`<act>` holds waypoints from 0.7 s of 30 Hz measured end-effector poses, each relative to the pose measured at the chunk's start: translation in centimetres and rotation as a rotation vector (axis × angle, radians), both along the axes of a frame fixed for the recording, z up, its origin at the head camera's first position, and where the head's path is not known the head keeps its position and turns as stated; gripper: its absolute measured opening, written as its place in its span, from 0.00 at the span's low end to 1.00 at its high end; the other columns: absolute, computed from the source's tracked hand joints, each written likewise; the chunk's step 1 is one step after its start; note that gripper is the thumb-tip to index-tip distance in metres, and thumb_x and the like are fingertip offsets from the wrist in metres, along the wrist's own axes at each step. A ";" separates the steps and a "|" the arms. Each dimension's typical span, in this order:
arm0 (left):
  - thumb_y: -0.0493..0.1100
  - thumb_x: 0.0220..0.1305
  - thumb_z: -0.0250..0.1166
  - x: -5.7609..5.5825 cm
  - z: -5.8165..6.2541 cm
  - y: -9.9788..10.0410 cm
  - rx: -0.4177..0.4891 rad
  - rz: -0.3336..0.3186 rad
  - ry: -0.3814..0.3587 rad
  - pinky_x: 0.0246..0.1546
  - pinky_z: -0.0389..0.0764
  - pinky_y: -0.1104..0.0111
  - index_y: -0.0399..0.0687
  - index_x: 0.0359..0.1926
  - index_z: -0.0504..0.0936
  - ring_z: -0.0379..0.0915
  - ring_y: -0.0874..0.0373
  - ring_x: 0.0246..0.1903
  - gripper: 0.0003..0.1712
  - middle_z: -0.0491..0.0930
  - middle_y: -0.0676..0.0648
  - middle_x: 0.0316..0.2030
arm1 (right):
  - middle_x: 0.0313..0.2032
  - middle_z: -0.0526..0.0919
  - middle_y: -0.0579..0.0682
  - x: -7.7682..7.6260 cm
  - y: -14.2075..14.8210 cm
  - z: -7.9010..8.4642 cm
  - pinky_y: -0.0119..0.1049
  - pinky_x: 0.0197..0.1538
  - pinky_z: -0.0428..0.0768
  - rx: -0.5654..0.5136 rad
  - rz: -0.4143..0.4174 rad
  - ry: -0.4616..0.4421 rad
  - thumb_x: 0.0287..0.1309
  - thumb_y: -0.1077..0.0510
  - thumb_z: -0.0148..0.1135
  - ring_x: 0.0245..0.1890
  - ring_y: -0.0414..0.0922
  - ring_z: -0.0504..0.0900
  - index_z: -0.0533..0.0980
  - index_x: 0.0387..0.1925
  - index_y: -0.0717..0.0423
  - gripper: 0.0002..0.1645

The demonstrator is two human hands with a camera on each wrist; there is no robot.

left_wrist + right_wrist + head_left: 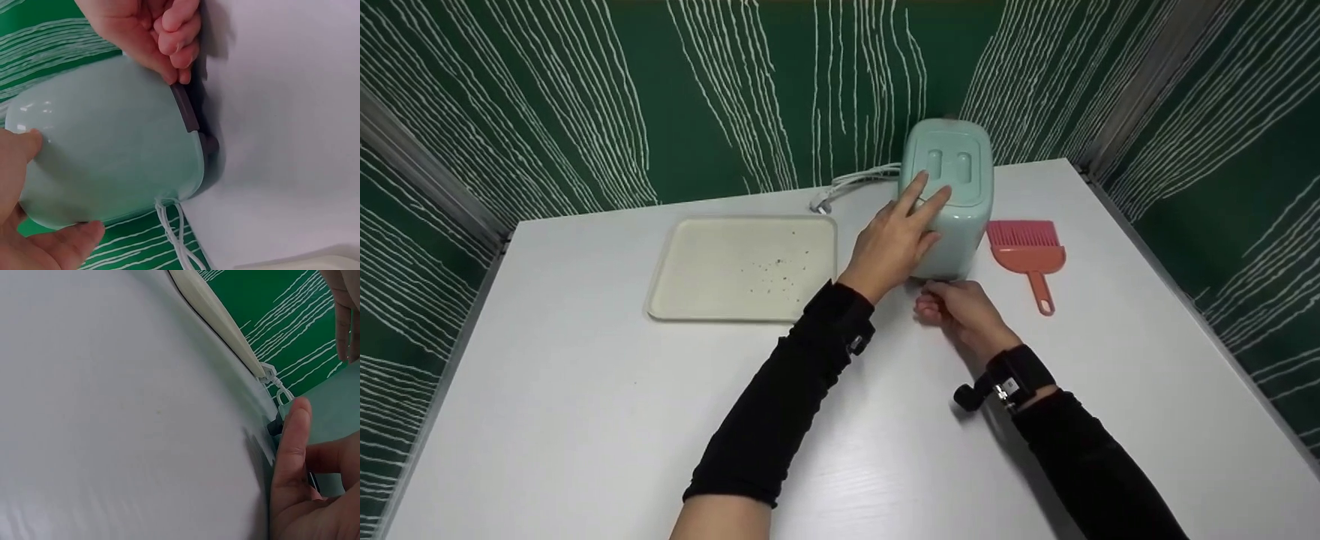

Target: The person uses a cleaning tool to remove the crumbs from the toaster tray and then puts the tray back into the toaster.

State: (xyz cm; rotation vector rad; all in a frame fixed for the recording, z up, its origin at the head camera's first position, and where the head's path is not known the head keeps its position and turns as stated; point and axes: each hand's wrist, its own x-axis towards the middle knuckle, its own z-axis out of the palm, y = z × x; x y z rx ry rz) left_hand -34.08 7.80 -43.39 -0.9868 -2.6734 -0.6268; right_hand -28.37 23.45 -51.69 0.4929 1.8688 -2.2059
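A mint-green toaster (952,244) stands upright near the back of the white table, two recessed slot shapes on its top. My left hand (889,244) rests on it, with fairly straight fingers spread over the top edge and the thumb on the near face. Low at the near face, my right hand (966,309) pinches the dark edge of the crumb tray (185,108) between thumb and curled fingers. In the left wrist view that strip sits at the toaster's bottom edge, beside a dark foot (211,143). The rest of the crumb tray is hidden.
Left of the toaster lies a cream serving tray (705,262) with dark crumbs scattered on it. A white power cord (862,177) with its plug runs from the toaster toward that tray. To the right lies an orange-handled brush (1027,259) with pink bristles. Green walls stand behind and beside the table.
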 end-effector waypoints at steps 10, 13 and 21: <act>0.61 0.83 0.55 -1.2 -0.6 -4.7 0.010 0.112 -0.150 0.76 0.71 0.42 0.70 0.87 0.47 0.54 0.36 0.83 0.42 0.40 0.40 0.88 | 0.28 0.88 0.46 -0.7 -0.6 0.6 0.26 0.37 0.88 0.008 0.161 -0.072 0.83 0.56 0.53 0.29 0.35 0.89 0.75 0.53 0.70 0.17; 0.60 0.84 0.54 -1.7 -0.7 -6.4 0.016 0.146 -0.170 0.78 0.68 0.41 0.67 0.88 0.46 0.52 0.37 0.84 0.42 0.42 0.39 0.87 | 0.34 0.89 0.46 -0.8 0.3 1.6 0.27 0.42 0.89 0.112 0.246 -0.040 0.83 0.53 0.54 0.34 0.35 0.90 0.74 0.57 0.69 0.20; 0.60 0.85 0.53 -3.0 -1.4 -11.1 0.022 0.244 -0.213 0.78 0.66 0.39 0.63 0.87 0.50 0.52 0.36 0.84 0.40 0.46 0.37 0.86 | 0.51 0.85 0.49 -0.2 4.5 4.8 0.30 0.54 0.85 0.479 0.303 0.064 0.81 0.45 0.57 0.47 0.38 0.85 0.73 0.65 0.65 0.29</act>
